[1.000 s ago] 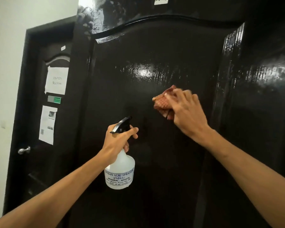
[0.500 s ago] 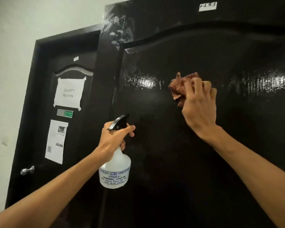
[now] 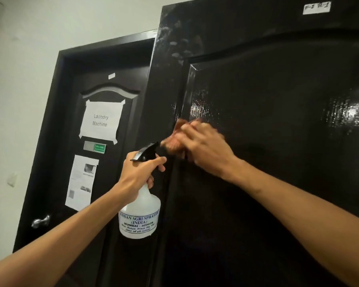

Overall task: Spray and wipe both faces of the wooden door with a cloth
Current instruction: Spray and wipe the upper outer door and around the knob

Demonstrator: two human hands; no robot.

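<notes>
Here, one big black wooden door fills the right side of the frame, and it is shiny. One reddish cloth is pressed on it near its left edge, in the middle of the frame. The right hand grips the cloth, and both look blurry. Just below and to the left, the left hand is wrapped round the neck of one white spray bottle. One white label sits at the door's upper right. At the left is a second door with two papers, one green tag and one silver handle.
</notes>
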